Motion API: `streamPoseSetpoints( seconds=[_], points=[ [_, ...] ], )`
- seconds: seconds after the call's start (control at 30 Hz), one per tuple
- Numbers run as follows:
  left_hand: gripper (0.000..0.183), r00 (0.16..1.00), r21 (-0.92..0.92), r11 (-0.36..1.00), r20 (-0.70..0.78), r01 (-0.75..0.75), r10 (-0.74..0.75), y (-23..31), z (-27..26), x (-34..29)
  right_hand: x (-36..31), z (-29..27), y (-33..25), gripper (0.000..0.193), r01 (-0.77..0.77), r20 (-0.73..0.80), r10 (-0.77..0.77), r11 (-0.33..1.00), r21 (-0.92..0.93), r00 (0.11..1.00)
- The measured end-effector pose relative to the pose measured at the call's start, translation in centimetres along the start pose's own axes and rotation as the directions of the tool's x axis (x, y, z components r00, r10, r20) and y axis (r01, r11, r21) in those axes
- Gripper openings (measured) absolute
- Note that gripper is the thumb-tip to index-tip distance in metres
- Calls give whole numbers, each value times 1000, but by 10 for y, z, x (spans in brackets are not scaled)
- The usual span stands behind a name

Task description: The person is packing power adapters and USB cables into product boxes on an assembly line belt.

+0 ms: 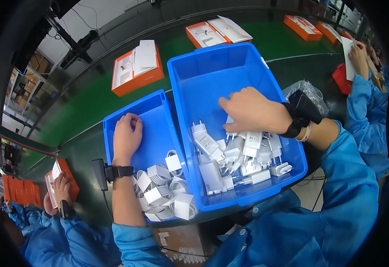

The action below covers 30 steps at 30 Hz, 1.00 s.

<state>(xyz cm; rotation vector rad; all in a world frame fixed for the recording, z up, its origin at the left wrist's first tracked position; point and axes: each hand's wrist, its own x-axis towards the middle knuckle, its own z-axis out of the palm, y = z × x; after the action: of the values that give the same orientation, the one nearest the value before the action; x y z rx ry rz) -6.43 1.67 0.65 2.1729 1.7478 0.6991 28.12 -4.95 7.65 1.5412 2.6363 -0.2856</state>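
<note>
Cool, fairly even light fell over the right hand (254, 109) and the left hand (127, 135), leaving only soft shadows close about them. Just below the right hand, the white chargers (206, 143) showed bright and fairly crisp. Beyond the left hand, the green belt (85, 100) carried a faint sheen; far out from both hands, straight edges bowed, detail softened and the view darkened to black.

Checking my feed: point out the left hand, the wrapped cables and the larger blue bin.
Left hand (126, 137), head view: back of the hand.
Wrapped cables (154, 196), head view: one bundle's white wrap.
Larger blue bin (205, 95), head view: inner floor.
</note>
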Motion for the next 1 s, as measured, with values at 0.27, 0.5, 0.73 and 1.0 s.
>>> streamPoseSetpoints(
  seconds=[0.27, 0.5, 0.73, 1.0],
  points=[
    [12, 1000, 39, 999, 18, 7, -8, 0, -2, -1, 5, 12, 0, 46, -11, -129, 4, 998, -55, 992],
    [15, 999, 3, 1000, 42, 12, -12, 3, -3, -3, 14, 15, 4, 32, 59, -369, -31, 996, 64, 929],
    [17, 996, -10, 999, 75, 41, -40, 5, -5, -4, 30, 24, 15, 50, -64, -75, 72, 992, 110, 995],
    [17, 998, -17, 997, -6, -69, 69, 2, -1, -6, 28, 13, 14, 63, 43, 42, -58, 952, 303, 997]
  ],
)
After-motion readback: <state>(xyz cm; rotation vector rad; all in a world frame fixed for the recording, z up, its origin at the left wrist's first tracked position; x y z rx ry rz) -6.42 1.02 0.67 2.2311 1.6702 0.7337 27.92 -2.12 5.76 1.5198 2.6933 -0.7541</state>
